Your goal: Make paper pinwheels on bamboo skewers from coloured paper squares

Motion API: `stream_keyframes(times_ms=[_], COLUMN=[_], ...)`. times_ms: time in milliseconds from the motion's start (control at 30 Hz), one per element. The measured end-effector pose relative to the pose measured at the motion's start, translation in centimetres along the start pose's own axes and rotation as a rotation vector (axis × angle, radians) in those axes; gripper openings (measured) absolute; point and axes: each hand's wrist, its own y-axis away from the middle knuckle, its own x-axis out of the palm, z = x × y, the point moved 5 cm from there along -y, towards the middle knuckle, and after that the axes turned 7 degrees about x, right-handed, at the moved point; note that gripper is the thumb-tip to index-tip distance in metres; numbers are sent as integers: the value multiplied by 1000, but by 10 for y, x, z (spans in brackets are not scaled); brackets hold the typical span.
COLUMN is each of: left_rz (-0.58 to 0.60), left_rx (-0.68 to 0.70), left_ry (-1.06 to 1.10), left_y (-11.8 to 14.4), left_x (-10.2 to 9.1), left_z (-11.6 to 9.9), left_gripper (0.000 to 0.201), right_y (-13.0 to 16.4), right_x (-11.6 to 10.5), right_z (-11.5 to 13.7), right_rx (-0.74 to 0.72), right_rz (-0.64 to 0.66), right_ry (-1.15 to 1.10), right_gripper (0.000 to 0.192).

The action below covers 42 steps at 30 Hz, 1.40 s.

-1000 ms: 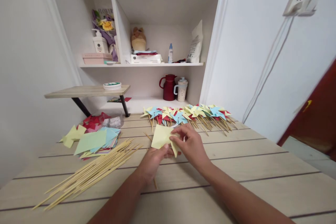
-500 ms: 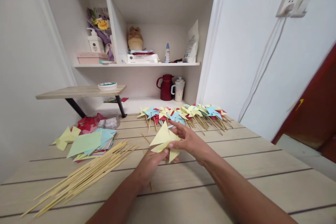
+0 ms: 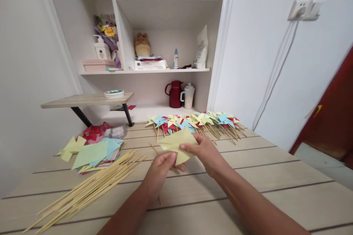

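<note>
A pale yellow paper sheet [image 3: 176, 142] is held above the table between both hands. My left hand [image 3: 162, 167] pinches its lower edge with thumb on top and fingers beneath. Gripping its right side is my right hand [image 3: 202, 152], thumb pressed on the face and the other fingers mostly behind the paper. A thin wooden stick [image 3: 152, 147] on the table shows partly beneath my left hand. Just beyond the paper lie several finished paper pinwheels [image 3: 203, 118] in yellow, blue and red, on sticks.
To the left are a bundle of wooden sticks [image 3: 93, 188], stacked coloured paper [image 3: 91, 154], cut yellow paper [image 3: 72, 148], red pieces [image 3: 92, 132] and a clear plastic box [image 3: 117, 131]. A small raised shelf [image 3: 85, 100] stands behind them. A red jug [image 3: 175, 94] and a cup [image 3: 188, 96] stand at the back.
The yellow paper's cut points stood apart before; now it looks flatter, turned in my hands. My right thumb has shifted onto its face. The view has tilted slightly upward.
</note>
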Motion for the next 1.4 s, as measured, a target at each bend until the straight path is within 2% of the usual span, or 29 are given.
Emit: stream_keyframes(times_ms=[100, 233, 333, 500, 633, 867, 967, 1133, 1200, 1300, 1400], left_rz=[-191, -358, -376, -284, -419, -559, -529, -307, -259, -254, -311], left_rx=[23, 46, 79, 65, 34, 37, 43, 46, 56, 61, 57], left_ry=[52, 146, 211, 288, 220, 125, 140, 258, 274, 264, 243], left_y=[-2, -3, -1, 1, 3, 5, 4, 0, 0, 0, 0], left_x=[-12, -22, -19, -8, -20, -36, -34, -15, -10, -11, -18], left_z=[2, 3, -4, -10, -3, 2, 0, -9, -13, -13, -9], left_gripper=[38, 57, 61, 45, 31, 28, 30, 40, 42, 42, 42], right_y=[-5, -9, -9, -5, -2, -2, -2, -4, -5, -6, -5], right_x=[-5, -4, 1, 18, 25, 18, 14, 14, 15, 15, 17], right_z=[-5, -14, -20, -32, -35, -29, -26, -29, -31, -34, -35], right_rx=[-51, -32, -21, 44, 65, 66, 48, 70, 89, 116, 135], right_rz=[-102, -99, -100, -29, 15, 6, -18, 7, 34, 29, 18], right_ry=[-149, -323, -374, -374, -379, -333, -341, -388, -407, -432, -419], right_gripper=[32, 44, 47, 40, 41, 40, 40, 40, 38, 37, 34])
